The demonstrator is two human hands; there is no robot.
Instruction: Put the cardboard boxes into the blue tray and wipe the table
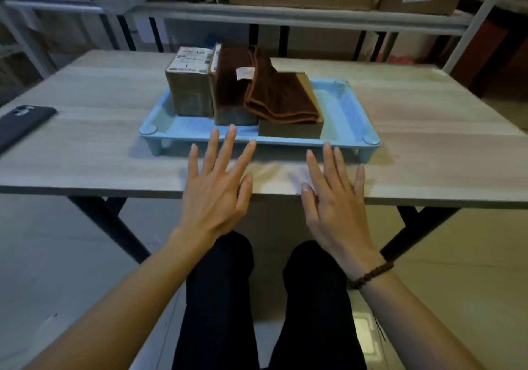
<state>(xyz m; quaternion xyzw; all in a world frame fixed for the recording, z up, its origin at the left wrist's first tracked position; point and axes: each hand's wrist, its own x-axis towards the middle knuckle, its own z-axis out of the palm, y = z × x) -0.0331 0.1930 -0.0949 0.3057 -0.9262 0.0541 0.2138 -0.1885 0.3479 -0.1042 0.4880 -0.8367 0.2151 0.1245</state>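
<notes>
Hovering over the table's (428, 146) near edge, left hand (213, 195) and right hand (335, 206) are spread flat, fingers splayed, holding nothing. Three boxes (190, 95) stand in the blue tray (340, 112) beyond, a brown cloth (274, 92) draped over the right two. Phone (23, 123) at far left.

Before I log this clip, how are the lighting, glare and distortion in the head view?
Head view: dim overall, with a bright glare patch on the table edge between the left hand and right hand; wide-angle bending shows at the frame edges; the shelf behind is soft, the blue tray fairly sharp.
</notes>
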